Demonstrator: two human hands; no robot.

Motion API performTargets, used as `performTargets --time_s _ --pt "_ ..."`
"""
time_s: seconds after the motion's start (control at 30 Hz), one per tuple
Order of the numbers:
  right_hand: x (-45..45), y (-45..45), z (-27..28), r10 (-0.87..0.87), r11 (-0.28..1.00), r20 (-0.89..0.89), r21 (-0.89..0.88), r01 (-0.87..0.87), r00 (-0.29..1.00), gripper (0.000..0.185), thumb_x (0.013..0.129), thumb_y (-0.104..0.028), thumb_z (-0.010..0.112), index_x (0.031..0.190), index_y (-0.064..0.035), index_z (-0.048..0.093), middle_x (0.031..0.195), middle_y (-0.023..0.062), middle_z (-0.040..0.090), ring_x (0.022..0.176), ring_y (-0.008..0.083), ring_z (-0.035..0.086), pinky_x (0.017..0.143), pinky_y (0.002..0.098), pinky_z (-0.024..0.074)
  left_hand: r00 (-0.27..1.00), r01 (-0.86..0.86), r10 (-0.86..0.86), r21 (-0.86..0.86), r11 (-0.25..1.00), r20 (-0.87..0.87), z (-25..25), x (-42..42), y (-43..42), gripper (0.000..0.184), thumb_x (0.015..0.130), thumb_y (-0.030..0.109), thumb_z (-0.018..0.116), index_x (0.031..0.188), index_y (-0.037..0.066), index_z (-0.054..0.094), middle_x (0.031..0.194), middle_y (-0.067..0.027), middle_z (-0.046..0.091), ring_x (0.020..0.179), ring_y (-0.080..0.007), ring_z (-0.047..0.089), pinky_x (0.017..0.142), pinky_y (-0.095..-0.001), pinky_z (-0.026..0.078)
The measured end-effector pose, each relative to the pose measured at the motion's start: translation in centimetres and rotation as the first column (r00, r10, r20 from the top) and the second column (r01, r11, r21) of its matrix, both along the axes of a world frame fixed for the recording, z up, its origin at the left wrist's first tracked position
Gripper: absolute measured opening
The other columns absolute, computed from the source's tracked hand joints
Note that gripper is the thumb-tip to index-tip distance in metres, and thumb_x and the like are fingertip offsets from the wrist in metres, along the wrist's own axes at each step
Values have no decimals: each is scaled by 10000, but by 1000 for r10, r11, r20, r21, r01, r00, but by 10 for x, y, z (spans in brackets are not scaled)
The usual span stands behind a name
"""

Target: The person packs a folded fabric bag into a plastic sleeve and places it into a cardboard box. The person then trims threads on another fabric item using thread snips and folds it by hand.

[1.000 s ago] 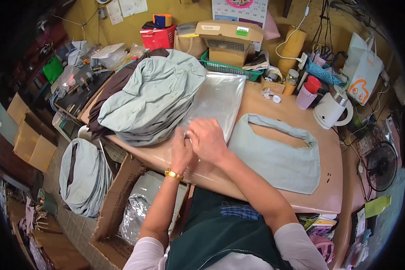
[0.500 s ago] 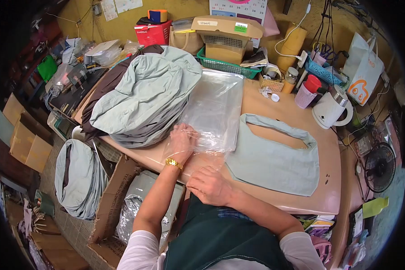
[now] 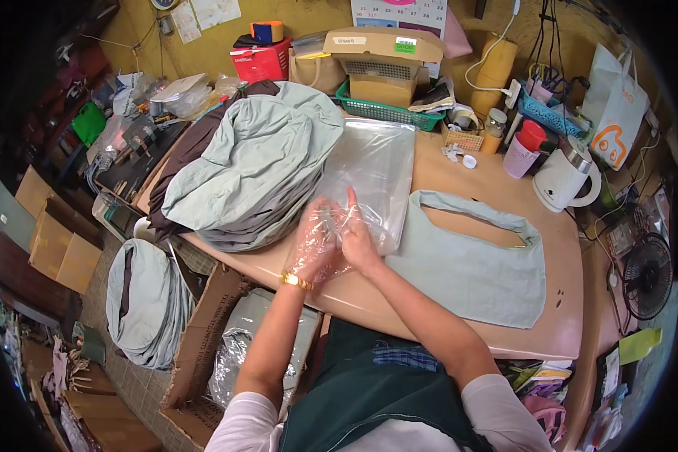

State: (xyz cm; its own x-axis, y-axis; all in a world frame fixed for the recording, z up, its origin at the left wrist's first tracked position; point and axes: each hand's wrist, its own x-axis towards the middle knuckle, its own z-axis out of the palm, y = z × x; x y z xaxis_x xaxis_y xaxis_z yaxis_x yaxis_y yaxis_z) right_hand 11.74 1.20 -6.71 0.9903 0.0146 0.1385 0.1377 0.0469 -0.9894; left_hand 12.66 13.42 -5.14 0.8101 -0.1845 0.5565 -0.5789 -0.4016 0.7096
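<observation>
Clear film of a plastic bag (image 3: 325, 220) covers my left hand (image 3: 313, 245), which wears a gold wristband and has its fingers bent against the film. Pressed close beside it, my right hand (image 3: 360, 242) grips the bag with curled fingers, its thumb pointing up. Glare on the film hides some fingertips. Beyond both hands lies a stack of flat clear bags (image 3: 380, 162). A pale grey-green cloth bag (image 3: 471, 282) with a long strap loop lies flat to the right. Left of my hands rises a pile of similar cloth bags (image 3: 256, 166).
An open carton (image 3: 196, 343) with plastic-wrapped cloth stands below the table's left edge, near another cloth pile (image 3: 143, 301) on the floor. Along the back are a green basket (image 3: 392, 113) and a white kettle (image 3: 561, 181). A black fan (image 3: 648, 275) stands at far right.
My right hand has moved up and forward from the table's front edge to meet my left hand. The plastic film now bunches around both. The view has shifted slightly.
</observation>
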Motion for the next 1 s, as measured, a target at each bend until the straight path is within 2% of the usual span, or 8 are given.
performTargets --time_s 0.07,0.17,0.23,0.67,0.77,0.87,0.93,1.0 --pt "2 2 -4 12 977 162 210 -47 987 638 911 -32 416 1529 -105 273 1458 286 396 1330 345 448 1126 373 326 982 -186 191 157 970 -13 20 -21 -1 385 775 -32 581 1159 0 575 1116 -247 633 1025 -392 621 882 -426 490" --pt "-6 -3 13 119 898 264 -440 10 957 604 923 -120 460 1509 -107 319 1484 252 380 1375 358 392 1158 449 262 968 -215 231 155 964 -96 11 -16 5 234 842 25 581 1065 -19 632 1023 -240 659 963 -391 631 834 -425 506" --pt "-12 3 39 172 467 25 -882 -60 985 584 920 -215 496 1474 -75 375 1533 227 314 1447 376 254 1165 577 149 945 -328 317 -199 923 -85 -50 14 8 212 933 83 509 1063 -20 642 970 -236 672 889 -384 650 781 -424 514" --pt "19 10 -17 71 319 87 -946 60 994 764 935 -472 482 1516 -30 256 1588 200 195 1489 363 101 1136 664 27 840 -397 491 356 846 -230 -16 -58 8 377 891 66 540 1258 -22 553 1053 -285 645 952 -441 624 809 -477 507" --pt "29 4 -10 73 216 84 -974 67 994 793 918 -501 498 1521 -48 252 1583 200 206 1483 375 119 1121 688 22 934 -358 325 386 850 148 -27 -79 -3 348 900 71 526 1228 -38 569 1024 -287 652 949 -445 622 803 -475 508" --pt "23 6 -12 87 250 133 -962 107 987 828 854 -537 558 1490 -52 342 1586 211 195 1483 390 105 1115 695 6 935 -354 343 249 902 87 -15 -88 1 294 903 64 507 1157 -51 601 1042 -290 646 948 -457 614 813 -476 506" --pt "-6 8 13 220 279 6 -959 -57 976 746 840 -511 591 1440 -91 448 1583 212 201 1484 386 102 1118 697 -1 911 -244 247 53 968 -330 -9 -72 26 259 905 67 492 1091 -64 616 1041 -293 640 942 -473 602 824 -478 500" --pt "-30 3 44 282 238 -113 -954 -183 953 614 866 -430 587 1400 -138 514 1583 213 201 1484 385 109 1121 697 -9 833 -372 455 289 882 -314 -10 -70 26 244 895 49 476 1061 -67 613 999 -297 638 923 -471 599 830 -481 495"
